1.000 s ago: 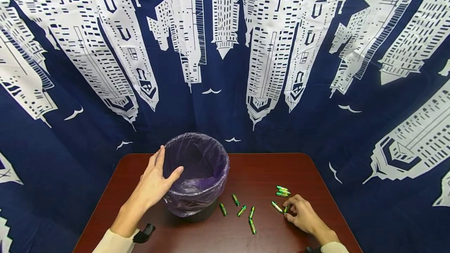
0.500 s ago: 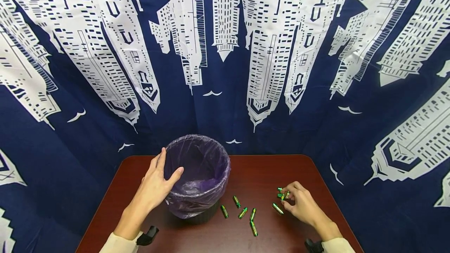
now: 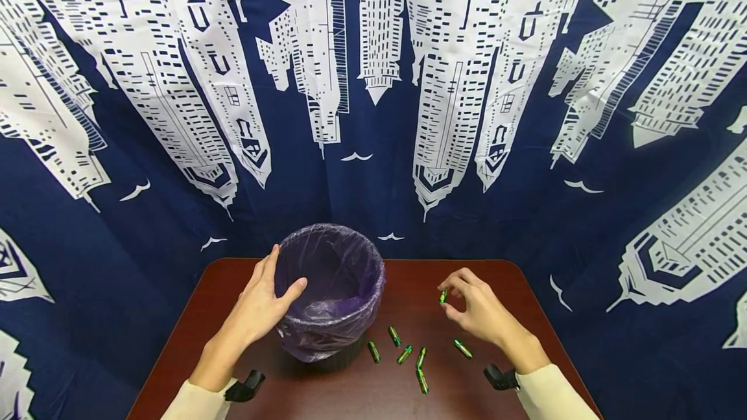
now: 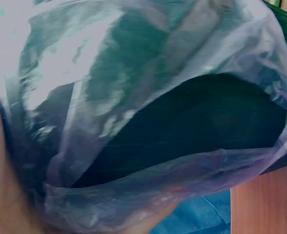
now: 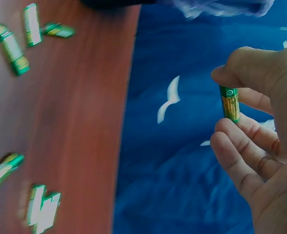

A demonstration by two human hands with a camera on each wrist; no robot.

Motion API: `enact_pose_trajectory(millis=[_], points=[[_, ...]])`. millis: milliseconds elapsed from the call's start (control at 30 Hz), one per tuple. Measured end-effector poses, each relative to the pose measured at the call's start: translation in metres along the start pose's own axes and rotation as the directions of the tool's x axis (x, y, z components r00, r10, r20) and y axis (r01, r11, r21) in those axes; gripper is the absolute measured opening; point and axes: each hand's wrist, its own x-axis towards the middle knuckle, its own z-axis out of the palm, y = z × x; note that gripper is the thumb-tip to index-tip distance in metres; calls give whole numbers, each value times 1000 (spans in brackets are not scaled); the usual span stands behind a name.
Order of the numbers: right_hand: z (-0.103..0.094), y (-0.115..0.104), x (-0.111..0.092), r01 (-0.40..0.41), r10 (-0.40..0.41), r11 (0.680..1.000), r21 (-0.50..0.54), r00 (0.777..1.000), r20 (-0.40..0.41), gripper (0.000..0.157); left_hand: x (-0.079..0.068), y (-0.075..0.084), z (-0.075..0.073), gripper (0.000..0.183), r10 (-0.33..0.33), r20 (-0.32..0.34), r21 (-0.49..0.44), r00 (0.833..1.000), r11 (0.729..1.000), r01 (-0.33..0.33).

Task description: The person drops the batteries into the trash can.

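In the head view my left hand (image 3: 257,297) rests against the left side of a lined trash bin (image 3: 329,277), its fingers straight along the rim and its thumb over the opening. A purple plastic bag (image 4: 133,204) covers the bin's rim in the left wrist view. My right hand (image 3: 484,313) is raised over the table's right half and pinches a green-and-gold battery (image 5: 230,103) between thumb and fingertips. Below and nearer lies a single battery (image 3: 463,349). Two more batteries (image 5: 41,209) lie side by side in the right wrist view, hidden behind my hand in the head view.
Several loose batteries (image 3: 404,354) lie on the brown table (image 3: 373,404), right of and in front of the bin. A dark blue curtain (image 3: 362,193) with white buildings hangs behind the table.
My right hand has taken a battery from the group at the right and moved up and left with it. My left hand stays at the bin.
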Motion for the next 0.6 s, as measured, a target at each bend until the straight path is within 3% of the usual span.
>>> enact_pose_trajectory(millis=[167, 367, 600], points=[[-8, -17, 35, 75, -75, 997, 10, 997, -5, 34, -2, -2, -3, 118, 3, 43, -28, 999, 1000, -2], [-15, -42, 78, 146, -146, 989, 31, 989, -4, 28, 0, -2, -1, 117, 20, 19, -31, 1000, 999, -20], [-19, -74, 126, 178, -183, 981, 71, 981, 64, 26, 0, -3, 1, 115, 22, 3, -11, 1000, 1000, -22]])
